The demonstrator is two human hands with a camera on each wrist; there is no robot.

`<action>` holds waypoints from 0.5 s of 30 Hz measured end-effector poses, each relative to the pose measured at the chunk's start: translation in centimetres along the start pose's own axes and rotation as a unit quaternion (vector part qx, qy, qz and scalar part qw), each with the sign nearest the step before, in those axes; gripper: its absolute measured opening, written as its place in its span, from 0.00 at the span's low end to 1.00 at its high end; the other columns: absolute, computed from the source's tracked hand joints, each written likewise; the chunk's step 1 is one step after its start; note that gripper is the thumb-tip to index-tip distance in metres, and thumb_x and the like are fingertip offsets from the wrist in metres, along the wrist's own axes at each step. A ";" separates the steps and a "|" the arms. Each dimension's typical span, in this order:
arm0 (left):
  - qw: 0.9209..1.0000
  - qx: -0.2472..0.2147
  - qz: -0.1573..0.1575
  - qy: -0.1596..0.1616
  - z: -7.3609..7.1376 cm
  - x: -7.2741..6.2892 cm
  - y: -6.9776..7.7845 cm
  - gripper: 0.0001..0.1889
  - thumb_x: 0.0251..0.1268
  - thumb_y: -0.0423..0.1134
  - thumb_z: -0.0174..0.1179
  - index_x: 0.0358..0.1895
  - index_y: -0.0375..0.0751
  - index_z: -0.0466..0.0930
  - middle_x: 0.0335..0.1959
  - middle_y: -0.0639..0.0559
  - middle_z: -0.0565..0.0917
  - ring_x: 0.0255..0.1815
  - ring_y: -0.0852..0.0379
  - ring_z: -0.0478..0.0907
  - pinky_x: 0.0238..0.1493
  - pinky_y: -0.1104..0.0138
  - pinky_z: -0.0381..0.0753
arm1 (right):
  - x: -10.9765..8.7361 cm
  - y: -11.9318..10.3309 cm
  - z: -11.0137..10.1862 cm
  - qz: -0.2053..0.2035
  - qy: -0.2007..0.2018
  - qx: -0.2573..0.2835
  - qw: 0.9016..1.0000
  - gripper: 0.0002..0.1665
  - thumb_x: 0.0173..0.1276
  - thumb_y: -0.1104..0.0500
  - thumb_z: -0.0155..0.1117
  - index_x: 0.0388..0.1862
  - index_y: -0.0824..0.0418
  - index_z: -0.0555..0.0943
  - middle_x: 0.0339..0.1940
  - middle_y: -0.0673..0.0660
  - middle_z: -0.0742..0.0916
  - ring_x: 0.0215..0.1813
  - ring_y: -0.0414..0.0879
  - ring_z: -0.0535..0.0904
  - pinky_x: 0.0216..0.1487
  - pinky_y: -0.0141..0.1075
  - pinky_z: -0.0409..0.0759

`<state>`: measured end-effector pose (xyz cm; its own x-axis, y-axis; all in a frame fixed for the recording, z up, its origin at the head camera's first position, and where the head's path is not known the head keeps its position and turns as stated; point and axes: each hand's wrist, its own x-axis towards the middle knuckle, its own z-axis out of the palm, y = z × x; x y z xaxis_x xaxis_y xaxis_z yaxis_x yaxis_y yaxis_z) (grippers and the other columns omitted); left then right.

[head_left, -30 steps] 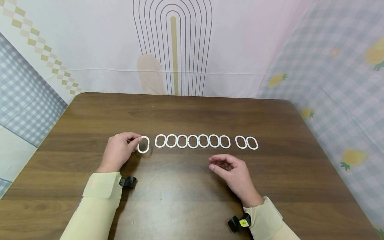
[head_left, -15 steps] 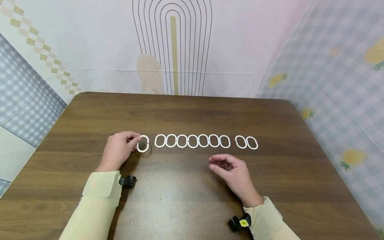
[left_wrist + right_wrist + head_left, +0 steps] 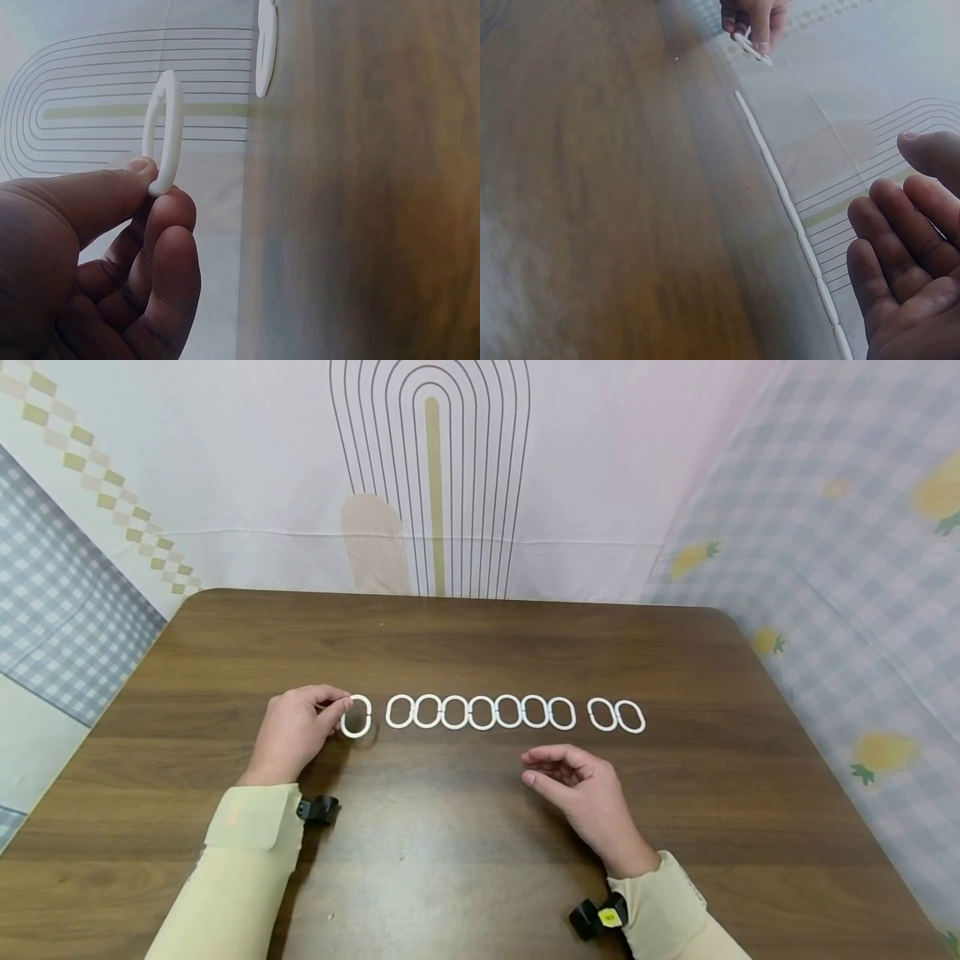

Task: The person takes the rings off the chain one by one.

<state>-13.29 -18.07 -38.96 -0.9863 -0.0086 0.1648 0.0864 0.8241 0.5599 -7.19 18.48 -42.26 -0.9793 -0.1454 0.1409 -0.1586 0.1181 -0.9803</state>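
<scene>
Between thumb and fingertips, my left hand (image 3: 295, 732) pinches a white oval ring (image 3: 173, 135) with a small break in one long side. The ring is raised just left of a row of similar white rings (image 3: 470, 713), which lie side by side on the table. In the left wrist view the thumb presses the ring's lower end, and the other fingers curl below. My right hand (image 3: 581, 793) holds nothing; it hovers in front of the row's right part, fingers loosely bent and thumb apart from them.
Past a short gap at the row's right end lie two more white rings (image 3: 617, 718), touching each other. The brown wooden table (image 3: 465, 643) has rounded far corners. A patterned cloth (image 3: 600, 468) hangs behind it, and checked cloth hangs at both sides.
My left hand has drifted slightly away and to the left with the ring in its pinch. My right hand and the rings on the table have stayed put.
</scene>
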 end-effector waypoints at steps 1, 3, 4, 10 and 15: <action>1.000 0.000 -0.001 0.000 0.0 0.0 0.0 0.09 0.71 0.41 0.63 0.44 0.43 0.89 0.23 0.53 0.84 0.24 0.57 0.78 0.31 0.62 0.74 | 0.0 0.0 0.0 0.000 0.000 0.000 1.000 0.14 0.61 0.67 0.74 0.46 0.65 0.85 0.44 0.60 0.89 0.46 0.44 0.86 0.48 0.33 0.83; 1.000 -0.002 -0.001 -0.002 -0.1 0.0 0.0 0.09 0.71 0.41 0.63 0.44 0.42 0.89 0.22 0.53 0.84 0.23 0.57 0.77 0.31 0.62 0.73 | 0.0 0.0 0.0 0.001 0.000 -0.001 1.000 0.14 0.61 0.67 0.74 0.46 0.65 0.85 0.44 0.60 0.89 0.46 0.44 0.86 0.48 0.33 0.83; 1.000 -0.003 -0.001 -0.002 -0.1 0.0 0.0 0.09 0.71 0.41 0.63 0.44 0.42 0.89 0.22 0.53 0.84 0.23 0.57 0.77 0.31 0.62 0.73 | 0.0 0.0 0.0 0.001 0.000 -0.001 1.000 0.14 0.61 0.67 0.74 0.46 0.65 0.85 0.44 0.59 0.89 0.46 0.44 0.86 0.48 0.33 0.83; 1.000 -0.003 0.002 0.001 -0.2 0.2 0.0 0.09 0.72 0.41 0.63 0.44 0.42 0.89 0.22 0.54 0.84 0.24 0.57 0.77 0.31 0.62 0.73 | 0.0 0.0 0.0 -0.002 -0.001 -0.003 1.000 0.14 0.61 0.67 0.74 0.47 0.66 0.85 0.44 0.60 0.89 0.46 0.44 0.86 0.48 0.33 0.83; 1.000 -0.004 0.005 0.003 -0.2 0.3 0.1 0.09 0.72 0.41 0.63 0.44 0.42 0.89 0.21 0.54 0.83 0.24 0.57 0.76 0.31 0.62 0.73 | 0.0 0.0 0.0 -0.001 0.000 -0.003 1.000 0.14 0.61 0.67 0.75 0.46 0.65 0.85 0.44 0.63 0.89 0.45 0.44 0.86 0.48 0.33 0.83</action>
<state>-13.57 -18.12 -38.65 -0.9844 -0.0041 0.1758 0.0973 0.8201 0.5639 -7.21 18.51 -42.26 -0.9788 -0.1460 0.1435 -0.1619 0.1232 -0.9791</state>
